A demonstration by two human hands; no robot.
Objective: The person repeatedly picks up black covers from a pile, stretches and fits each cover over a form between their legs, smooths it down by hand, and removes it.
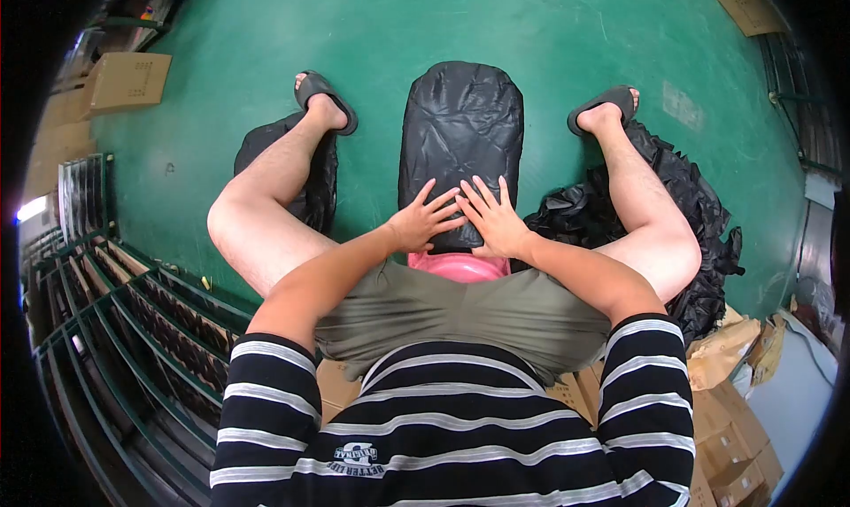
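Between my legs lies a long black padded piece (462, 117) with a rounded far end and a creased, shiny cover. Its near end meets a pink seat or stool edge (460, 266) under me. My left hand (426, 219) rests flat on the near part of the black piece, fingers spread. Beside it, my right hand (492, 219) also presses flat with spread fingers, its fingertips close to or touching those of the left. Neither hand grips anything. What lies under the palms is hidden.
Another black covered piece (312, 188) lies behind my left leg. A heap of crumpled black material (682, 197) spreads around my right leg. Cardboard boxes (131, 80) stand at the far left, more boxes (730, 436) at lower right. Green metal racks (133, 312) line the left.
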